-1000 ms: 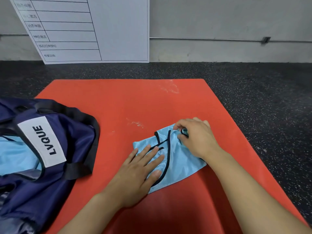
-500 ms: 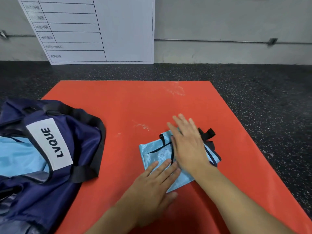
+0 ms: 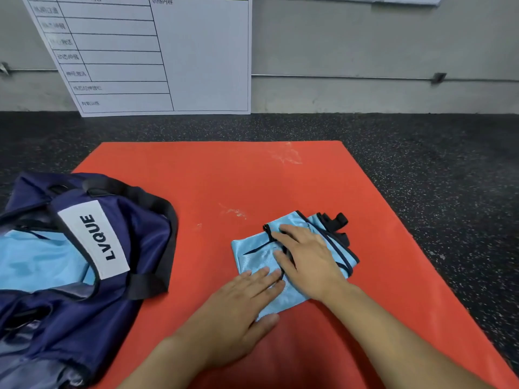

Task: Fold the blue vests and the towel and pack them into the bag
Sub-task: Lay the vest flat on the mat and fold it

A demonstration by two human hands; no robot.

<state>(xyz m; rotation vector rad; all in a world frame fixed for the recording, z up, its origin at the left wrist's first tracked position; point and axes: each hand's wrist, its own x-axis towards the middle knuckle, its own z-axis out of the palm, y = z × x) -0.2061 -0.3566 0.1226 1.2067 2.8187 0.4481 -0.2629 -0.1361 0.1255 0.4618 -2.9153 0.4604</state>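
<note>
So the light blue vest (image 3: pixel 257 255) is folded into a small bundle on the red mat (image 3: pixel 196 178), black trim and straps poking out at its far right corner. Both hands are flat on it, fingers straight: right hand (image 3: pixel 307 262) across the middle, left hand (image 3: pixel 238 307) on the near edge. Over on the left the navy LVQUE bag (image 3: pixel 92 276) lies open, with more light blue fabric (image 3: pixel 42 262) inside. Whiteboard (image 3: pixel 157 51) leans against the wall behind.

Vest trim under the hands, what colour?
Black trim on the light blue vest, head view.
</note>
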